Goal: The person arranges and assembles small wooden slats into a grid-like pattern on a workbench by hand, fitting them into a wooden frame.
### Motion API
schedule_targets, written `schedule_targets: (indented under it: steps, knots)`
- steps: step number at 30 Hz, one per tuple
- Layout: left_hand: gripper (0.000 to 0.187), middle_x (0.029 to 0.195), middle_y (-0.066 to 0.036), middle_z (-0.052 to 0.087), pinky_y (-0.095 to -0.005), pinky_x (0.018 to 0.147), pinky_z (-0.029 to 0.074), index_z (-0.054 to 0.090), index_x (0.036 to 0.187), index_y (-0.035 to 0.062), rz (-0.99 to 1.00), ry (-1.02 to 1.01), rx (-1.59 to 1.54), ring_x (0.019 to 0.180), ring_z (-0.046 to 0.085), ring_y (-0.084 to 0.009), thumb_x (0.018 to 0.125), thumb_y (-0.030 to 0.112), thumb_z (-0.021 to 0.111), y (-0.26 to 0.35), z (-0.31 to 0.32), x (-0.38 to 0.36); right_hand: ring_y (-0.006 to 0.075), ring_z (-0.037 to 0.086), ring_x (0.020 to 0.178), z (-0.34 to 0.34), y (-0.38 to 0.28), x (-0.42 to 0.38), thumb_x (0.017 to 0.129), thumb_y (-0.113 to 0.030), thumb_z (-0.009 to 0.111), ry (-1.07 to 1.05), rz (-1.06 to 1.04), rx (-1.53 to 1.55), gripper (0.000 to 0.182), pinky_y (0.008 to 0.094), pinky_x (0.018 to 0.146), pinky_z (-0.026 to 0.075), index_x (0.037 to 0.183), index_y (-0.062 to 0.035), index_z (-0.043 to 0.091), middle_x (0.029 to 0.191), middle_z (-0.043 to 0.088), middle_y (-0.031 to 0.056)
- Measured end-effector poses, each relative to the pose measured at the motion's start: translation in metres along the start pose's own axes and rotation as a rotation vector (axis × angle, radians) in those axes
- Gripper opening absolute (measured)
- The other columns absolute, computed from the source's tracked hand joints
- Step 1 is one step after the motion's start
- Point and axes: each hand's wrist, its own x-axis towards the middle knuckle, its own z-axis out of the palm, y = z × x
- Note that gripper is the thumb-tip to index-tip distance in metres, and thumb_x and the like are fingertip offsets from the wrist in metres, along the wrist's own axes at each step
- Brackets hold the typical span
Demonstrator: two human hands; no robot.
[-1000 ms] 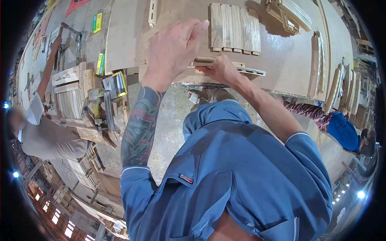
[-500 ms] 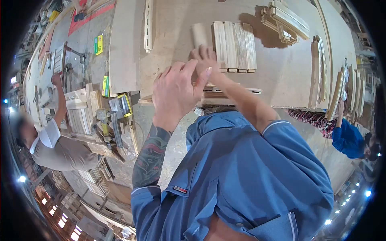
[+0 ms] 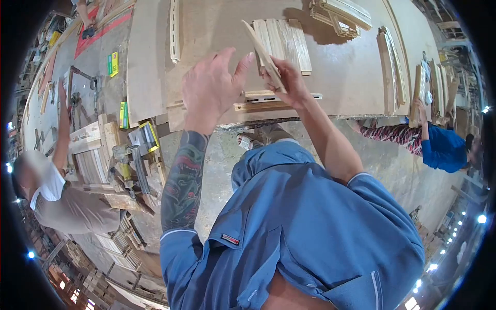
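A short, flat wooden slat is tilted up off the table in my right hand, fingers and thumb closed around its lower end. My left hand hovers to the left of the slat, thumb and fingers apart, holding nothing. Behind the slat, several wooden slats lie side by side on the table. Below my hands, a slotted wooden rail lies along the table's near edge.
Another slotted rail lies at the back left. Stacked wooden pieces stand at the back right, with long strips nearer the right side. One co-worker is at left, another at right. Clamps lie on the left bench.
My right hand, spread out beside the slat before, has taken hold of it and tilted it up. My left hand has opened its fingers wider. The whole view has shifted slightly.
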Motion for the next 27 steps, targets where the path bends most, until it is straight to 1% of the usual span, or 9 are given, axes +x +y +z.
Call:
schedule_targets:
  steps: [1, 4, 14, 15, 16, 18, 19, 22, 27]
  knots:
    - [0.054, 0.091, -0.015, 0.071, -0.0468, 0.071, 0.054, 0.071, 0.109, 0.0088, 0.006, 0.002, -0.01, 0.085, 0.069, -0.0364, 0.096, 0.057, 0.051, 0.0, 0.0, 0.0, 0.0102, 0.055, 0.068, -0.002, 0.0, -0.009, 0.092, -0.046, 0.053, -0.125, 0.023, 0.164, 0.061, 0.0247, 0.06, 0.043, 0.139, -0.0074, 0.05, 0.091, 0.062, 0.0026]
    - [0.059, 0.096, -0.015, 0.072, -0.0469, 0.073, 0.055, 0.071, 0.113, 0.0097, -0.013, -0.033, -0.018, 0.089, 0.07, -0.0364, 0.095, 0.061, 0.05, 0.001, -0.002, -0.001, 0.0102, 0.054, 0.069, 0.006, 0.004, -0.026, 0.093, -0.044, 0.054, -0.344, 0.034, 0.354, 0.062, 0.0262, 0.063, 0.041, 0.141, -0.006, 0.046, 0.092, 0.062, 0.0029]
    - [0.064, 0.104, -0.015, 0.073, -0.0481, 0.083, 0.054, 0.072, 0.116, 0.0118, -0.092, -0.076, 0.008, 0.098, 0.069, -0.0364, 0.093, 0.067, 0.048, 0.002, -0.003, -0.001, 0.0171, 0.057, 0.071, -0.012, -0.014, -0.022, 0.093, -0.047, 0.052, -0.195, -0.056, 0.201, 0.065, 0.0287, 0.062, 0.05, 0.136, 0.0014, 0.05, 0.084, 0.062, 0.0073]
    - [0.064, 0.104, -0.015, 0.073, -0.0483, 0.083, 0.054, 0.072, 0.116, 0.0122, -0.099, -0.088, 0.009, 0.098, 0.069, -0.0366, 0.093, 0.066, 0.048, 0.002, -0.003, -0.001, 0.017, 0.058, 0.075, 0.001, -0.02, -0.026, 0.098, -0.043, 0.049, -0.023, -0.118, -0.011, 0.052, 0.0285, 0.064, 0.05, 0.125, -0.0001, 0.058, 0.085, 0.061, 0.0059]
    - [0.064, 0.104, -0.015, 0.073, -0.0483, 0.083, 0.054, 0.072, 0.116, 0.0122, -0.109, -0.085, 0.017, 0.098, 0.069, -0.0366, 0.093, 0.066, 0.048, 0.002, -0.004, 0.0, 0.017, 0.058, 0.075, -0.001, -0.02, -0.021, 0.098, -0.043, 0.049, -0.032, -0.111, -0.008, 0.052, 0.0285, 0.064, 0.05, 0.125, -0.0001, 0.058, 0.085, 0.061, 0.0059]
    - [0.062, 0.104, -0.015, 0.073, -0.0479, 0.083, 0.054, 0.072, 0.115, 0.0133, -0.104, -0.096, 0.018, 0.098, 0.068, -0.0368, 0.092, 0.066, 0.049, 0.002, -0.003, 0.001, 0.0162, 0.063, 0.082, -0.006, -0.021, -0.012, 0.103, -0.041, 0.042, 0.05, -0.148, -0.631, 0.055, 0.0328, 0.077, 0.052, 0.136, 0.0021, 0.053, 0.093, 0.067, 0.0052]
    - [0.062, 0.104, -0.015, 0.073, -0.0479, 0.083, 0.054, 0.072, 0.115, 0.0133, -0.106, -0.096, 0.023, 0.098, 0.068, -0.0368, 0.092, 0.066, 0.049, 0.002, -0.002, 0.0, 0.0142, 0.065, 0.09, -0.007, -0.022, -0.015, 0.104, -0.033, 0.047, 0.118, -0.055, -0.775, 0.043, 0.0312, 0.084, 0.053, 0.125, 0.0015, 0.061, 0.102, 0.069, 0.006]
    - [0.053, 0.094, -0.012, 0.074, -0.0415, 0.076, 0.055, 0.074, 0.11, 0.0135, -0.068, -0.015, 0.018, 0.089, 0.07, -0.0307, 0.092, 0.06, 0.057, -0.002, 0.004, 0.001, 0.0106, 0.058, 0.078, -0.016, -0.007, -0.011, 0.101, -0.026, 0.058, -0.073, -0.221, -1.045, 0.029, 0.0269, 0.068, 0.049, 0.104, 0.002, 0.063, 0.09, 0.065, 0.0025]
    - [0.04, 0.09, -0.011, 0.074, -0.0384, 0.072, 0.054, 0.074, 0.109, 0.0135, -0.06, -0.031, -0.018, 0.083, 0.071, -0.0282, 0.094, 0.048, 0.06, 0.002, 0.0, 0.001, 0.0126, 0.064, 0.084, -0.016, 0.028, -0.008, 0.093, -0.015, 0.068, -0.123, -0.281, -0.87, 0.028, 0.0286, 0.076, 0.053, 0.113, 0.0046, 0.064, 0.092, 0.069, 0.0063]
